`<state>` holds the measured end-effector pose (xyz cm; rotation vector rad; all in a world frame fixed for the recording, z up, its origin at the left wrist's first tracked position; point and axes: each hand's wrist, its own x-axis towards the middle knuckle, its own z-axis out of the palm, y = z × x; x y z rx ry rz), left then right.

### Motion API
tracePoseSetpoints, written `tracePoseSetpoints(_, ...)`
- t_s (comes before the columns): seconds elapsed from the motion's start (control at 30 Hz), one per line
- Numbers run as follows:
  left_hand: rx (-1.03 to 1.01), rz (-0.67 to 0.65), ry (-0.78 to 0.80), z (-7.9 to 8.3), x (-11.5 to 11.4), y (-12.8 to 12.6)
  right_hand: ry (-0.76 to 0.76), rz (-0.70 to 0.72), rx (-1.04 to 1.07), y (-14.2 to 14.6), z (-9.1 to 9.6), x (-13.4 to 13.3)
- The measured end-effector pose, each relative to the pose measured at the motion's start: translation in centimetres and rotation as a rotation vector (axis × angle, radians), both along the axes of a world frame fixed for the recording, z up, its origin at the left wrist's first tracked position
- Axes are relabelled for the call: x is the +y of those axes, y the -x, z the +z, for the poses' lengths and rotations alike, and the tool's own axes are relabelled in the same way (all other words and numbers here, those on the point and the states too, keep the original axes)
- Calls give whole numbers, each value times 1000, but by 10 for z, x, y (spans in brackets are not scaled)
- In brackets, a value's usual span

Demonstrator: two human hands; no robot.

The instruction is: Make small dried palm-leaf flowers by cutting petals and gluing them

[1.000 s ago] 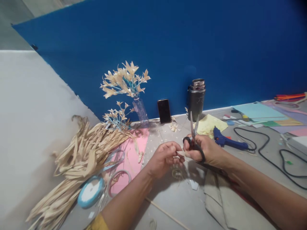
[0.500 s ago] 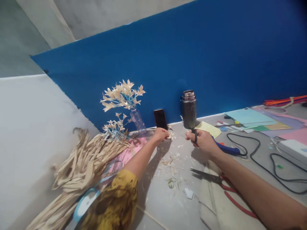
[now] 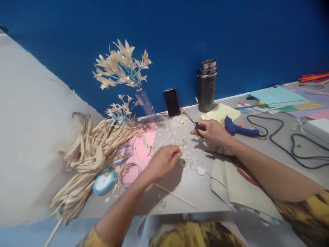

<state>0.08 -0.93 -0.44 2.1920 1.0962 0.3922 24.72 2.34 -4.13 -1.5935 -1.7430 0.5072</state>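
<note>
My right hand (image 3: 212,131) is closed round the black handles of a pair of scissors (image 3: 191,121), whose blades point up and left toward the phone. My left hand (image 3: 164,160) hovers low over the grey table (image 3: 185,185), fingers curled together above scattered straw scraps (image 3: 183,145) and a small ring of straw (image 3: 182,163). What the fingers hold, if anything, is hidden. A thin wooden stick (image 3: 174,195) lies just under the left wrist.
A pile of dried straw strips (image 3: 89,151) lies left, with blue ribbon spools (image 3: 104,181) and pink paper (image 3: 144,147). Straw flowers in a bottle (image 3: 123,68), a phone (image 3: 171,102) and a steel flask (image 3: 207,85) stand against the blue wall. A blue glue gun (image 3: 239,129), black cables and coloured papers lie right.
My left hand has drawn back from beside the phone to the scraps near me. My right hand has lowered with the scissors, their blades now tilted left. The view has dipped toward the table.
</note>
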Motion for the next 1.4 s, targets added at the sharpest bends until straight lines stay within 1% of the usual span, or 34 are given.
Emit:
tracePoseSetpoints(0.03,1,-7,-5,-3,-21,5,-7,-11,-60,1,-1,0)
tracePoseSetpoints(0.1,-60,1,37,-10,-57,12,-13,-19,-134,3,-4,0)
tracePoseSetpoints(0.17,-138,43,86,-18,-83,16,1,-17,-170,2,-7,1)
tracePoseSetpoints(0.2,-191,80,89,-22,-91,17,13,-15,-189,2,-9,2)
tracePoseSetpoints(0.3,-252,111,89,-33,-104,20,58,-6,-262,-1,-12,3)
tracePoseSetpoints(0.37,-255,110,75,-37,-104,22,74,0,-310,-3,-14,4)
tracePoseSetpoints(0.43,-235,92,66,-36,-102,25,78,7,-349,-3,-15,5)
tracePoseSetpoints(0.53,-123,74,47,-29,-93,37,118,15,-385,-4,-16,6)
tracePoseSetpoints(0.6,-14,115,9,-21,-79,52,154,25,-408,-3,-18,6)
tracePoseSetpoints(0.7,100,233,-93,-6,-44,80,166,47,-437,-2,-22,7)
tracePoseSetpoints(0.8,226,378,-208,5,0,99,140,73,-403,-2,-27,6)
tracePoseSetpoints(0.87,375,480,-241,5,30,100,122,89,-385,-3,-30,5)
tracePoseSetpoints(0.9,436,550,-237,2,43,98,115,96,-382,-3,-31,5)
tracePoseSetpoints(0.93,473,622,-199,-3,55,95,110,101,-381,-3,-33,5)
tracePoseSetpoints(0.97,466,684,-157,-8,64,91,106,105,-376,-4,-34,6)
tracePoseSetpoints(1.03,439,733,-131,-20,79,87,102,112,-365,-5,-36,6)
tracePoseSetpoints(1.13,363,782,-102,-32,89,91,104,125,-362,-6,-40,8)
tracePoseSetpoints(1.2,285,798,-85,-34,91,98,108,131,-382,-7,-42,8)
tracePoseSetpoints(1.3,131,791,-57,-26,86,110,107,147,-413,-8,-44,8)
tracePoseSetpoints(1.4,-49,766,17,-13,69,115,116,162,-419,-6,-43,6)
